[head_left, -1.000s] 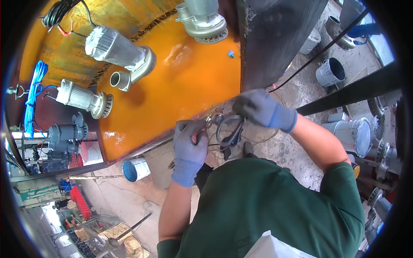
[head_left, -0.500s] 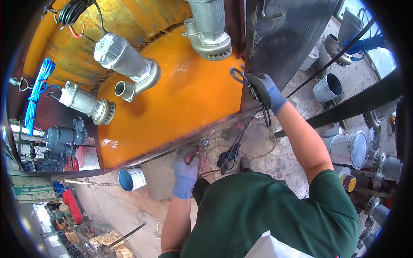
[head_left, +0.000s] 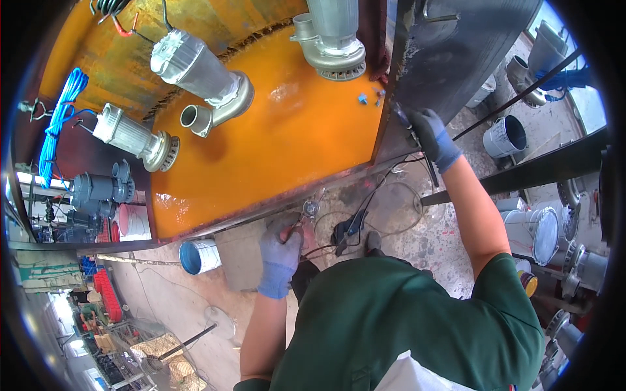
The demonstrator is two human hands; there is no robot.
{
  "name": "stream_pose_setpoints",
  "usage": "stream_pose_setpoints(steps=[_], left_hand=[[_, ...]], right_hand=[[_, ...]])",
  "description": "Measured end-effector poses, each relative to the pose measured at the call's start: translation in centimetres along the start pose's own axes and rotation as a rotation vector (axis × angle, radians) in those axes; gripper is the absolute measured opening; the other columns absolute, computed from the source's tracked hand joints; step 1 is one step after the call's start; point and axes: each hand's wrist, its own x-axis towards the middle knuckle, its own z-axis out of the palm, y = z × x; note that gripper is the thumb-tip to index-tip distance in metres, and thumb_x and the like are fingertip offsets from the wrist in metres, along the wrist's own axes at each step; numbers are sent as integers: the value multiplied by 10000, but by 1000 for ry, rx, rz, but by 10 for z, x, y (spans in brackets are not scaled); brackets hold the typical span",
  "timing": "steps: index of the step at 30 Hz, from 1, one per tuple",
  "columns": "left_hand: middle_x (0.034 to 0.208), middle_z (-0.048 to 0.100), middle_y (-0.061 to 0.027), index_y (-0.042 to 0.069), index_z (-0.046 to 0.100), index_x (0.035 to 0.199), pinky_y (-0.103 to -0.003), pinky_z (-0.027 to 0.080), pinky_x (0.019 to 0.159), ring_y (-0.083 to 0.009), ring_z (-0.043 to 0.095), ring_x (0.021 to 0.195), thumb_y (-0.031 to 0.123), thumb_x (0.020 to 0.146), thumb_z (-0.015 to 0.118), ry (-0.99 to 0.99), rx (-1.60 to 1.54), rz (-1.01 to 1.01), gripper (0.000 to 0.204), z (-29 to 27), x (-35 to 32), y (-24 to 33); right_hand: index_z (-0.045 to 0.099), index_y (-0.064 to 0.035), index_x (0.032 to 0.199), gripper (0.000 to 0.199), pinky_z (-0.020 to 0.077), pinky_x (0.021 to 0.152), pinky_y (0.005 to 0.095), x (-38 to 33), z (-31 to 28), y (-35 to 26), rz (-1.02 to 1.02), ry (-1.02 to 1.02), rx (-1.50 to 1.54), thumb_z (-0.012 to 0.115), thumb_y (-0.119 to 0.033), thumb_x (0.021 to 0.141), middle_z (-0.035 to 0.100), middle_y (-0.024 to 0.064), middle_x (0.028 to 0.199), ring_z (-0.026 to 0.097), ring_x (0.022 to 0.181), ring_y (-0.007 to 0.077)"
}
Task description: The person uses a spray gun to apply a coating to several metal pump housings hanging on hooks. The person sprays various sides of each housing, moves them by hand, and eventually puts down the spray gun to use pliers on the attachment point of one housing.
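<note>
Right hand [head_left: 432, 138] grips orange table [head_left: 280, 143] edge above concrete floor [head_left: 398, 208].

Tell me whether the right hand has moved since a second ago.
Yes. The right hand went from beside the left hand up along the orange table edge to its far right corner.

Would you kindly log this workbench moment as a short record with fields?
Surface: orange table
On the table: three silver pumps; nearest the right hand, one pump
Left hand: blue glove, at the table's near edge, closed on a small part; cannot tell what
Right hand: blue glove, raised at the table's right corner, gripping a dark cable
Floor: blue-lined bucket
</note>
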Motion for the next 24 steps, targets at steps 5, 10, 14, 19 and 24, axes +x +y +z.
stream_pose_setpoints(steps=[5,10,14,19,24], left_hand=[[976,720,-163,37,758,1112,-383,540,905,-327,679,1010,37,844,671,29,51,183,281,-1,3,-8],[967,709,-157,31,750,1098,-369,540,878,-312,674,983,16,851,666,30,10,153,261,12,9,-5],[999,707,-160,30,741,1101,-355,544,862,-289,674,982,-5,859,661,-16,-33,133,257,15,9,11],[1021,697,-149,27,737,1112,-351,550,836,-266,686,951,-20,869,657,-4,41,304,260,13,9,31],[1010,660,-114,11,716,1158,-343,557,841,-217,693,884,11,911,688,-2,-82,218,248,15,2,40]], right_hand=[[669,-50,945,335,411,478,308,8,-93,17,62,147,187,598,-359,1051,608,43,696,564,533,147],[696,7,1100,265,489,536,316,-61,-50,-22,61,5,-166,650,-246,1038,707,102,799,650,595,197],[685,-1,1001,137,530,709,445,-102,-2,-54,-512,-134,-628,705,-112,923,674,230,907,671,831,438],[690,-19,955,140,528,688,465,-118,19,-57,-687,-218,-706,735,-144,911,661,203,862,669,790,417],[687,-32,958,153,530,689,464,-128,39,-66,-705,-266,-722,750,-157,894,667,179,856,672,786,406]])
